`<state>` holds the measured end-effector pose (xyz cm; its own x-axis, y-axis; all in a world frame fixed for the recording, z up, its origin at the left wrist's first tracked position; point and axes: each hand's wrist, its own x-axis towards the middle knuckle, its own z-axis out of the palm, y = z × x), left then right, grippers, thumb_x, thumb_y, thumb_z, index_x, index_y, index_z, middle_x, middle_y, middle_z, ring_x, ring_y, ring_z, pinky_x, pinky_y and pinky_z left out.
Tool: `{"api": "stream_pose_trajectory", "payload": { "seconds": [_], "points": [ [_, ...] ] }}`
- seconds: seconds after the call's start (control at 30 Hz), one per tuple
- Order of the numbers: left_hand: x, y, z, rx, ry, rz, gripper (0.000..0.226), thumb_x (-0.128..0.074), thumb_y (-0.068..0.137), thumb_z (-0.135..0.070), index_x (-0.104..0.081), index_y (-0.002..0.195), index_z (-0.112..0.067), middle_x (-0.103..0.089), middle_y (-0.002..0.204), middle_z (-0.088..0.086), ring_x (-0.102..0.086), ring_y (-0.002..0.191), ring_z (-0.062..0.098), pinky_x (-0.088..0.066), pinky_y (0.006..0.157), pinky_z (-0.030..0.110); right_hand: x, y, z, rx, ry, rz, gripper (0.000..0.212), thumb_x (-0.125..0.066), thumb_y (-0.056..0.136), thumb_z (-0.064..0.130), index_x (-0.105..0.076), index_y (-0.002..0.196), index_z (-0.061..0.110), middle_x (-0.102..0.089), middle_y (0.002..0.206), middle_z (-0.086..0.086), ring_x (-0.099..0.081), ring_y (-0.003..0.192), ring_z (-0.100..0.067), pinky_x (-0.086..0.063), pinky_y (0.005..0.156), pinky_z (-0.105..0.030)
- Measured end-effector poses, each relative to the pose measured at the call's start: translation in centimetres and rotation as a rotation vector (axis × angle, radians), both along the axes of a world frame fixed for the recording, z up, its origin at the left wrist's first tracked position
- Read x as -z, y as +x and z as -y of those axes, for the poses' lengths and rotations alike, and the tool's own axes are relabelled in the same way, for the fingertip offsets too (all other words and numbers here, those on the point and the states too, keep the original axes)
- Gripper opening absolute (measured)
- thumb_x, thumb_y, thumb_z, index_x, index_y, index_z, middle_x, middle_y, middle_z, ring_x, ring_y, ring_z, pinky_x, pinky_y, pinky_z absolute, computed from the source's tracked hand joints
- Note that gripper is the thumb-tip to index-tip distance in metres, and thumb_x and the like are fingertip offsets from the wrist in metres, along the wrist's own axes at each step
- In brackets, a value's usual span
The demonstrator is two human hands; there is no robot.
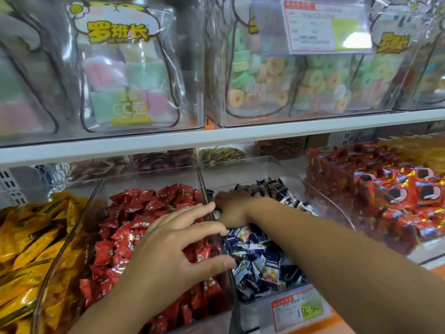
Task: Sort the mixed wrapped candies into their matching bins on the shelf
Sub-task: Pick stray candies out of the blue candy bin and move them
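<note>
1. Right up close: right forearm [349, 266], slanting in from the lower right and crossing over the bin of dark-blue candies [260, 263].
2. At the end of it, right hand [232, 208], down in the far left corner of that bin, knuckles up, fingers curled under and hidden. Impossible to tell whether gripping a candy or nothing at all.
3. Coming up from the bottom edge, left hand [173, 251], wide and flat, fingers splayed, holding nothing. Resting palm-down over the red candies [134, 213] heaped in the neighbouring bin.
4. Left fingertips [224, 231] out at the clear wall [224, 280] between the red and the dark-blue bins, thumb tip just across onto the dark-blue side.
5. Topmost left finger very close to the right hand; touching or apart, cannot tell.
6. One bin further left: yellow packets [31, 242], piled high and glossy.
7. Off to the right: red packs [385, 189] with a cartoon face, stacked in neat rows.
8. On the front of the dark-blue bin: price tag [298, 309], white with a red header and a green patch.
9. Above it all: white shelf board [216, 136], carrying clear bags of pastel cubes [125, 75] and ring sweets [277, 78], with a hanging price label [320, 27] in front.
</note>
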<state>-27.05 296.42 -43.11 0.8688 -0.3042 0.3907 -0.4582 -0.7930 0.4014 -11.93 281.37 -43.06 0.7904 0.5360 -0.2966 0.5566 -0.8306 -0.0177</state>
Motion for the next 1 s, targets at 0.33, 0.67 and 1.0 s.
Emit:
{"api": "stream_pose_trajectory", "payload": {
  "seconds": [0.33,0.67,1.0],
  "points": [
    [0.0,-0.4,-0.2,-0.012,0.018,-0.005,0.056,-0.035,0.06,-0.095,-0.044,0.111,-0.072,-0.015,0.135,-0.056,-0.005,0.129,-0.027,-0.009,0.105,0.017,-1.6,-4.6,8.2,-0.145,-0.125,0.088,0.039,-0.037,0.098,0.046,-0.041,0.137,0.05,-0.03,0.153,0.012,-0.012,0.144,-0.018,-0.005,0.117,-0.044],
    [-0.2,-0.6,0.2,-0.008,-0.02,-0.059,0.056,-0.036,0.06,-0.093,-0.042,0.112,-0.075,-0.011,0.135,-0.057,-0.005,0.127,-0.028,-0.013,0.106,0.023,-5.1,-4.4,7.8,0.046,0.277,-0.221,0.024,-0.052,0.091,0.055,-0.069,0.102,0.042,-0.063,0.118,0.019,-0.058,0.108,-0.005,-0.042,0.095,-0.024],
    [0.0,-0.4,0.1,0.011,-0.022,-0.071,0.057,-0.036,0.061,-0.093,-0.042,0.115,-0.073,-0.01,0.138,-0.055,-0.006,0.131,-0.024,-0.016,0.109,0.026,-0.3,1.5,4.5,0.383,0.044,-0.023,0.079,-0.047,0.086,0.066,-0.024,0.149,0.026,-0.034,0.149,-0.014,-0.043,0.127,-0.033,-0.04,0.1,-0.037]
  ]
}}
